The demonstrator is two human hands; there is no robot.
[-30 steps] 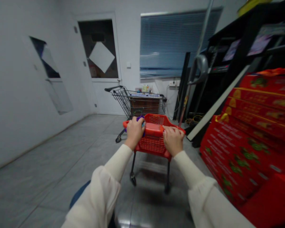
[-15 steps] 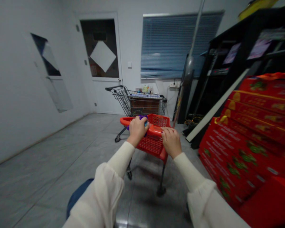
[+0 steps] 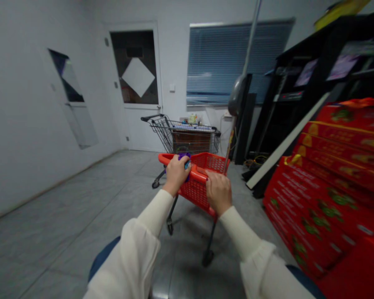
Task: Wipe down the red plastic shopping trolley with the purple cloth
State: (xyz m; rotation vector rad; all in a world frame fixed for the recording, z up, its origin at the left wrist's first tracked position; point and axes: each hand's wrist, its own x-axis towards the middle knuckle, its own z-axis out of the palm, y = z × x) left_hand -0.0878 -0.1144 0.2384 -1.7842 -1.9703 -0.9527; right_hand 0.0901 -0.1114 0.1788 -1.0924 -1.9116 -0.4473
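A small red shopping cart (image 3: 195,192) with a plastic basket and dark legs on wheels stands in front of me. My left hand (image 3: 176,171) is closed at the middle of its red handle (image 3: 199,174), around a purple thing with a bluish patch (image 3: 184,157). That purple thing is pressed against the handle, mostly hidden by my fingers; its kind is unclear. My right hand (image 3: 218,192) is wrapped over the right end of the handle. A long pole with a grey rounded part (image 3: 237,95) rises out of or just behind the cart's right side.
Behind stands a larger black wire shopping cart (image 3: 162,124) beside a brown cabinet (image 3: 191,141). Red boxes (image 3: 327,199) are stacked close on my right, with a white board (image 3: 286,143) leaning near the black shelving (image 3: 314,54). A white door (image 3: 145,128) is at the back.
The red cart has turned slightly, showing more of its basket on the right. Both hands have shifted a little left with the handle. The pole's grey part sits lower and further left.
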